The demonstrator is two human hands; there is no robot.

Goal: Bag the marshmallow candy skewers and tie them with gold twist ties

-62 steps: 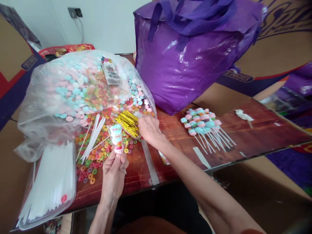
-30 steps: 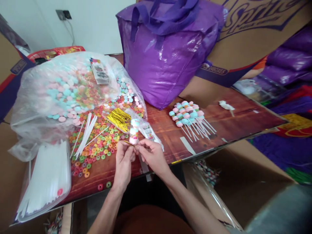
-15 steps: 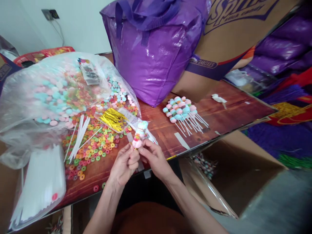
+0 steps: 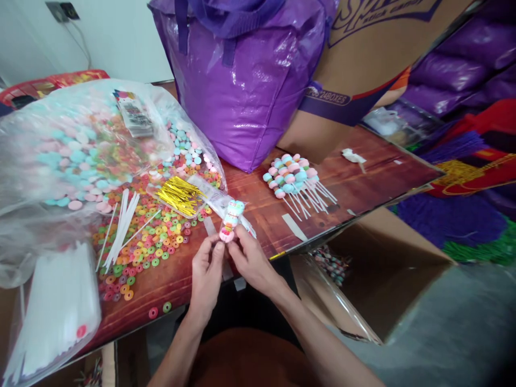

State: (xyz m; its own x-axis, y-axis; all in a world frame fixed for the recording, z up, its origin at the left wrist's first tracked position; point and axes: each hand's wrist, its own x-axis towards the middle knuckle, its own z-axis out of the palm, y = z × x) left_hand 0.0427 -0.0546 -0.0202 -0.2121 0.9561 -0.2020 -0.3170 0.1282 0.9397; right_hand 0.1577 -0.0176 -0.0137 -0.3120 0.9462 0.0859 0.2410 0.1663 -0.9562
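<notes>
A wrapped candy stick (image 4: 231, 219) with pink, blue and coloured candies stands upright between my hands at the table's front edge. My left hand (image 4: 208, 263) pinches its lower end between thumb and forefinger. On the other side my right hand (image 4: 249, 260) closes its fingers on the same lower end. Whether a twist tie is there, I cannot make out. Gold twist ties (image 4: 179, 194) lie in a small tray just behind, beside a stack of clear wrappers (image 4: 215, 200). Finished-looking candy sticks (image 4: 293, 177) lie in a pile to the right.
Ring candies (image 4: 161, 236) and white sticks (image 4: 123, 228) are spread at left, near a bag of sticks (image 4: 60, 306). A large clear bag of candies (image 4: 72, 150) lies behind them. A purple bag (image 4: 245, 97) and a carton (image 4: 346, 64) stand at the back; an open box (image 4: 374, 269) sits below right.
My left hand's fingers have shifted from a curled grip to a thumb-and-forefinger pinch. My right hand stays at the candy stick's lower end. The whole view has shifted slightly.
</notes>
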